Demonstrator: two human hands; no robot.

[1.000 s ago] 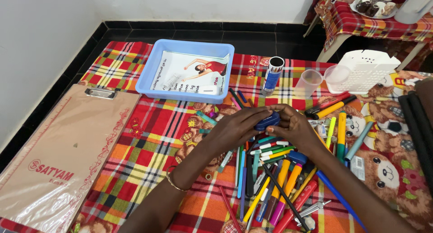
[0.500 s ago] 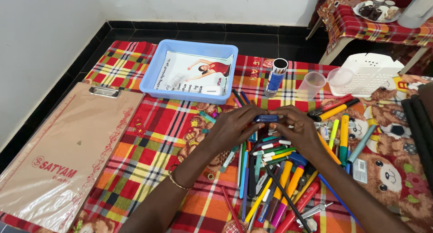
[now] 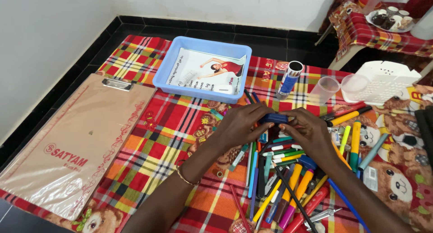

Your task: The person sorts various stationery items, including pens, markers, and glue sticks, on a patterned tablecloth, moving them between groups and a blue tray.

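A small dark blue block-shaped object (image 3: 273,118) is pinched between the two hands, just above a heap of pens and markers (image 3: 279,179) spread over the checked cloth (image 3: 149,147). The left hand (image 3: 243,124) is closed on its left end with fingertips curled over the top; a thin bangle (image 3: 186,178) is worn on that wrist. The right hand (image 3: 311,133) is closed on its right end. Only the object's upper face and front edge can be seen, a smooth, slightly glossy navy surface; what kind of thing it is cannot be told.

At 11 o'clock from the hands a shallow light blue tray (image 3: 162,77) is placed, and inside it a printed sheet (image 3: 203,73) with a picture of a figure in red lies flat, with a small white piece at its lower right corner. At 1 o'clock a blue-and-white cylindrical tube (image 3: 288,79) stands upright. Further toward 2 o'clock two clear plastic cups (image 3: 325,89) are seen, one upright and one on its side, with nothing visible in them, beside a white perforated basket (image 3: 383,77). At 9 o'clock a brown clipboard (image 3: 76,143) in a clear sleeve is laid on the cloth.
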